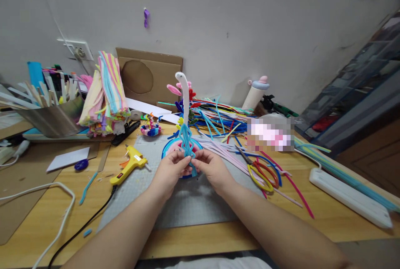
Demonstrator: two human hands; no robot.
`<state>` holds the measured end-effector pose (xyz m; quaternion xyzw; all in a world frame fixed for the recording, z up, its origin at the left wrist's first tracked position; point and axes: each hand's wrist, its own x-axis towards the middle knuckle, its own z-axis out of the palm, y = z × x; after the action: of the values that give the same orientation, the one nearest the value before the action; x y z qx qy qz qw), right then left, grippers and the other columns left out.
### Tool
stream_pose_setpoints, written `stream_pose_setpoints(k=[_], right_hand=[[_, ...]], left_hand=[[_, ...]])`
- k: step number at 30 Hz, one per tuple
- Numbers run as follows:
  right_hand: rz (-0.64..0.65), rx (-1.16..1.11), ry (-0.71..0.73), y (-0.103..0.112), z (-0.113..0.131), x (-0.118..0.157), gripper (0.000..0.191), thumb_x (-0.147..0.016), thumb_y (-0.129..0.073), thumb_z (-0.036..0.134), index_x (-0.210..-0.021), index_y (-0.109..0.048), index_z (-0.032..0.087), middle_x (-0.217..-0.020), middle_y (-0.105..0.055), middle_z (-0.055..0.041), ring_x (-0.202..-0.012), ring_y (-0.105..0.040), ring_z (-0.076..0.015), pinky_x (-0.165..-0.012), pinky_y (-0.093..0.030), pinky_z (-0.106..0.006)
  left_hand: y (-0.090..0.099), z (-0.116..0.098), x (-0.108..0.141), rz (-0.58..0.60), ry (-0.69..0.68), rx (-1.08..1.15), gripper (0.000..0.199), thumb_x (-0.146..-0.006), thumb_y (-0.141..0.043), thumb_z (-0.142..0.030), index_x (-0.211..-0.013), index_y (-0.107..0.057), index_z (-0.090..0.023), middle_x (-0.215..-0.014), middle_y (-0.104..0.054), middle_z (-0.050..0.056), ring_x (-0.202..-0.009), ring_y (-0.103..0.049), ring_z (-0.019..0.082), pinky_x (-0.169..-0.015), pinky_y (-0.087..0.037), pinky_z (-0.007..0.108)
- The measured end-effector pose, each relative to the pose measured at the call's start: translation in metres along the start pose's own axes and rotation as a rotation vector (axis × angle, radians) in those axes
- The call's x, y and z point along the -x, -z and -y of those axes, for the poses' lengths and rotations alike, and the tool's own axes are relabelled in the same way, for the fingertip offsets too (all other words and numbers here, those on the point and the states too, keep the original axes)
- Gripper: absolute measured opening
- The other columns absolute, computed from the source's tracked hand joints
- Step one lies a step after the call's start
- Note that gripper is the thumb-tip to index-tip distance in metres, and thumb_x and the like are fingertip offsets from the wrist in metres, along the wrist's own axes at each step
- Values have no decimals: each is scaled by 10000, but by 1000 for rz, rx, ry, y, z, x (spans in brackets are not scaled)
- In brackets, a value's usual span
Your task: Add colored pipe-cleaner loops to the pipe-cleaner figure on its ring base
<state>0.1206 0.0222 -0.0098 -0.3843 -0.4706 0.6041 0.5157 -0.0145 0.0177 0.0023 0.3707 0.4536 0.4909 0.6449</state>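
Both hands meet at the middle of the grey cutting mat (187,210). My left hand (175,167) pinches the lower part of a blue pipe-cleaner piece (186,138), bent into zigzags. From the right, my right hand (212,169) pinches the same piece, its fingertips nearly touching the left ones. A white pipe-cleaner neck with a small eyed head (185,98) rises just above the blue piece; whether they are joined I cannot tell. Behind the hands lies a round blue-and-pink pipe-cleaner base (165,150), partly covered by them. Pink, red and yellow pieces show around the neck.
A yellow glue gun (133,164) lies left of the mat, its black cord running forward. Yellow-handled scissors (261,177) lie to the right among loose pipe cleaners (218,119). A white power strip (350,196), bottle (256,94) and metal container of sticks (56,115) stand around.
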Motion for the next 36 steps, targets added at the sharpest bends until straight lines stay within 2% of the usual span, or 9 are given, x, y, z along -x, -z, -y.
stream_pose_setpoints(k=[6,9,12,16,18,21,25,29,36], right_hand=[[-28,-77,-18,-5,-5,2,266,-644,-723,335,-818,-616,166,-764,-632,-13,-687,-560,-128,-653,-430,-248],[50,-90,-42,-7,-8,3,253,-701,-667,379,-841,-628,171,-764,-634,-17,-702,-568,-143,-687,-437,-276],[66,-49,-22,-7,-6,5,230,-725,-636,402,-759,-608,176,-674,-592,10,-614,-535,-121,-628,-428,-259],[10,99,10,-4,-1,4,252,-742,-602,421,-693,-541,181,-565,-513,37,-483,-440,-94,-489,-347,-228],[10,199,42,-1,0,2,248,-769,-567,413,-675,-517,189,-535,-482,45,-463,-407,-94,-469,-312,-229],[22,386,118,4,-1,-1,218,-799,-533,366,-666,-522,193,-520,-447,49,-484,-386,-104,-489,-293,-235],[48,598,181,8,-1,-2,191,-815,-508,316,-683,-565,190,-607,-500,23,-593,-442,-134,-558,-322,-247],[74,680,226,9,4,-2,174,-829,-484,286,-734,-595,191,-687,-564,4,-672,-501,-160,-626,-358,-266],[133,878,366,16,10,-5,159,-857,-463,240,-879,-613,193,-873,-625,-41,-813,-549,-181,-720,-381,-288]], left_hand=[[-1,-3,1,15,74,145,300,-527,-808,-252,-655,-564,-133,-551,-579,-22,-510,-547,73,-491,-441,177],[-1,-2,2,46,103,172,314,-547,-796,-257,-631,-513,-150,-460,-449,-80,-368,-366,12,-343,-254,129],[-2,-1,3,100,122,165,342,-567,-778,-294,-666,-474,-172,-455,-376,-106,-329,-234,-4,-319,-117,133],[-2,-9,5,83,-9,37,345,-594,-754,-345,-757,-500,-178,-518,-424,-93,-349,-317,12,-325,-170,137],[2,-17,3,18,-138,-16,351,-630,-720,-392,-834,-520,-188,-575,-476,-77,-373,-382,31,-329,-222,149],[14,-27,-3,-174,-258,-43,344,-635,-720,-388,-859,-550,-189,-601,-500,-70,-435,-426,35,-362,-255,133],[27,-31,-10,-173,-231,-80,290,-637,-717,-392,-735,-569,-163,-532,-475,-70,-446,-421,39,-405,-301,137],[28,-32,-10,-172,-241,-21,326,-579,-754,-371,-770,-602,-155,-635,-553,-33,-526,-500,74,-443,-366,171],[32,-35,-13,-213,-251,-51,364,-546,-770,-373,-798,-638,-147,-620,-571,-30,-499,-488,68,-472,-385,184]])
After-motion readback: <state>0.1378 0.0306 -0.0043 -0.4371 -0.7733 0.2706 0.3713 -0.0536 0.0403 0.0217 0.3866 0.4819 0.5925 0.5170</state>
